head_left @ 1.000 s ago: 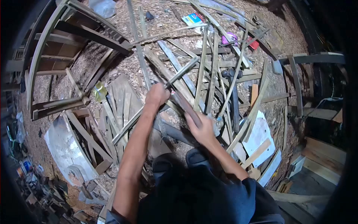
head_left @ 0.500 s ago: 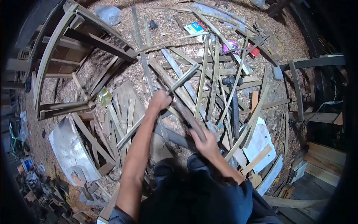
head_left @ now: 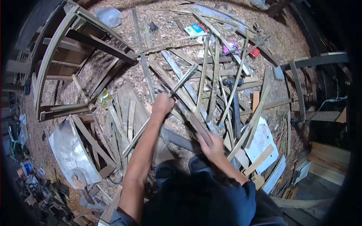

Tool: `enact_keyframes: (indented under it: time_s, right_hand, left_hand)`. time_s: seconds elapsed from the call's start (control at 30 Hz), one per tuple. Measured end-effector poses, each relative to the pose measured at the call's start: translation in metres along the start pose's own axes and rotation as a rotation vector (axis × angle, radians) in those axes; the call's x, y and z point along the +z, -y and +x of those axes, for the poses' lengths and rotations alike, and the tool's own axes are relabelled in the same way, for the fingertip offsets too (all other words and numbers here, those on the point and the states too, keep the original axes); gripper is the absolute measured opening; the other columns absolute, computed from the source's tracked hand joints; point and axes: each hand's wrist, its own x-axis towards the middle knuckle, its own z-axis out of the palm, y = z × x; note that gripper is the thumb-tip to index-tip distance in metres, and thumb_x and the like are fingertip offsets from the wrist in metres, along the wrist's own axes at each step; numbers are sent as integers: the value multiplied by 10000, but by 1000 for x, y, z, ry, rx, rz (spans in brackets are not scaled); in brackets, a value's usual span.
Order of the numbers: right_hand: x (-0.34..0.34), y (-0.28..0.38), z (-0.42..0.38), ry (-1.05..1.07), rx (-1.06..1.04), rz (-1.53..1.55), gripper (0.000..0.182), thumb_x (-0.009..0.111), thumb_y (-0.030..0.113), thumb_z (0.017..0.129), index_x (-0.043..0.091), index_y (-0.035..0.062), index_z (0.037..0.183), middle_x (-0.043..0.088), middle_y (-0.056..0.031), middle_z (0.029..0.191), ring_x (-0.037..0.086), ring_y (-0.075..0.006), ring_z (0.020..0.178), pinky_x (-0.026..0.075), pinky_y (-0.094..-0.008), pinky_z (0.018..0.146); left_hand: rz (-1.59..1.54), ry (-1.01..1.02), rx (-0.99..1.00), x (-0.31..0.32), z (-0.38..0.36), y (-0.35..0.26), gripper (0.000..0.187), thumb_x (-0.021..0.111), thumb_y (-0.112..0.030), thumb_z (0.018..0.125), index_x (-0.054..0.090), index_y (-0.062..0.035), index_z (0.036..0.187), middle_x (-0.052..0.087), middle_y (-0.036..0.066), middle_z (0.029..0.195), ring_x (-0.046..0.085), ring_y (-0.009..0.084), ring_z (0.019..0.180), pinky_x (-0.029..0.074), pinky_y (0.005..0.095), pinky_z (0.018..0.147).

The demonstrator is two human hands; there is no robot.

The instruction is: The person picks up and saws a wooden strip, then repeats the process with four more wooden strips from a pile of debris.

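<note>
My left hand (head_left: 163,104) is closed around a narrow wooden strip (head_left: 183,80), which slants from beside my forearm up to the right. In my right hand (head_left: 212,146) is a dark brown wooden stick (head_left: 199,127), gripped near its lower end. Its far part is blurred and reaches up toward the strip, close to my left fingers. Under both hands lie loose wooden slats and a dark thick bar (head_left: 181,140) just ahead of my shoes. To the right of my right hand rests a sledgehammer (head_left: 236,109) with a dark head.
Scattered slats (head_left: 214,81) cover the shavings-strewn floor ahead. A wooden frame (head_left: 49,64) stands at the left, above a whitish curved panel (head_left: 73,154). A white board (head_left: 262,143) lies at the right, near another wooden frame (head_left: 301,90). A purple item (head_left: 230,47) sits farther off.
The dark stick has swung down slightly toward me, its far end now blurred. The strip in my left hand has shifted a little, its upper end moving left.
</note>
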Motion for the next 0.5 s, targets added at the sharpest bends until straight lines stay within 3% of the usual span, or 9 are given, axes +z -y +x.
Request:
enact_keyframes:
  time_s: [0.03,0.07,0.1,0.17,0.3,0.4,0.5]
  right_hand:
    - [21,2,36,38,10,46,276,655,265,848,672,-8,880,635,-198,705,648,-311,627,482,-368,553]
    - [33,9,57,109,38,48,307,646,298,857,665,-8,870,615,-204,659,632,-309,580,471,-381,534]
    - [39,11,59,35,-62,-61,319,654,309,859,657,-10,863,608,-202,638,612,-298,540,459,-380,520]
    - [26,6,57,48,34,60,339,662,321,858,648,-18,856,606,-197,634,601,-285,535,451,-379,518]
    - [29,-2,54,-28,-127,77,358,681,323,851,634,-32,841,570,-172,595,550,-227,509,431,-362,512]
    - [27,-5,37,-33,-105,124,334,703,292,836,625,-30,789,514,-148,552,477,-178,479,404,-340,489]
    - [18,-4,32,-37,-175,194,297,712,242,824,607,-21,733,451,-115,510,403,-149,448,360,-317,457]
  left_hand:
    - [-40,-3,-44,2,0,-6,298,600,-192,765,662,69,895,635,306,915,627,422,927,493,465,834]
    - [-118,58,74,-2,7,0,320,590,-202,769,655,72,923,628,313,932,620,429,935,489,471,838]
    - [-111,43,94,-6,13,-3,320,590,-202,769,655,72,923,628,313,932,620,429,935,489,471,838]
    - [-152,20,40,1,8,1,337,594,-228,769,659,74,904,624,320,927,616,437,933,490,474,835]
    - [-82,-19,3,-6,1,-8,352,612,-244,747,663,90,848,620,332,885,622,443,896,493,478,819]
    - [-106,-51,88,-8,-17,-6,351,622,-254,760,664,91,813,619,332,834,630,449,844,498,488,781]
    - [-114,-122,36,-21,-46,-4,326,641,-244,762,666,78,803,628,310,804,634,448,815,503,493,747]
